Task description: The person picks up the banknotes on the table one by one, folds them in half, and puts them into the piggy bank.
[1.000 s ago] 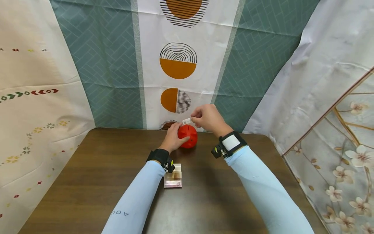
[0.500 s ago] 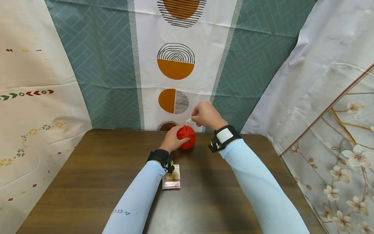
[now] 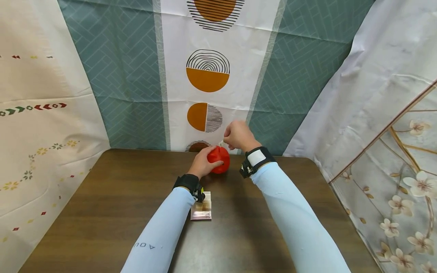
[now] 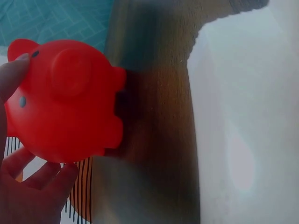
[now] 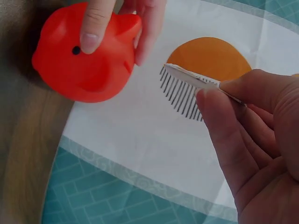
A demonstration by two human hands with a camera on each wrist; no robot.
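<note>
A round red piggy bank (image 3: pixel 221 157) stands at the back of the table. My left hand (image 3: pixel 202 163) grips it from the left, with the thumb near one eye and the other fingers around its far side. The right wrist view shows a dark slot in the back of the piggy bank (image 5: pixel 88 60). Above and just right of it, my right hand (image 3: pixel 240 135) pinches a narrow folded banknote (image 5: pixel 184 74) between thumb and fingertips. The note points toward the piggy bank, apart from it in the right wrist view. In the head view most of it is hidden.
A creased banknote (image 3: pixel 201 215) lies on the brown wooden table (image 3: pixel 112 204), partly hidden by the left wrist strap. Patterned curtains (image 3: pixel 136 76) hang right behind the table's back edge. A pale blurred shape (image 4: pixel 247 116) fills the left wrist view's right side.
My right wrist has shifted a little left and turned, so less of the folded banknote shows in the head view. My left hand has kept its grip on the piggy bank.
</note>
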